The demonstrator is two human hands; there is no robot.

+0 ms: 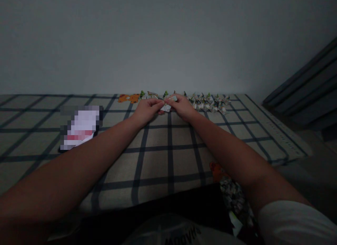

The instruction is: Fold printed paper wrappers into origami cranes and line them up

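Near the far edge of the table, my left hand [148, 110] and my right hand [182, 106] meet around a small piece of folded paper [166, 108], pale with printed marks. The fingers of both hands are pinched on it, and a pointed white corner shows below them. Behind and to the right of my hands stand rows of small folded paper pieces [207, 103], whitish with green and dark print, pointed on top. Several more folded pieces [149, 94] show just behind my left hand, partly hidden by it.
The checked tablecloth [155, 160] covers the table up to the grey wall [168, 41]. A lit phone [83, 127] lies at the left, its screen blurred out. An orange bear print [128, 98] is at the back. More crumpled-looking paper pieces [234, 194] lie low, beside my right forearm.
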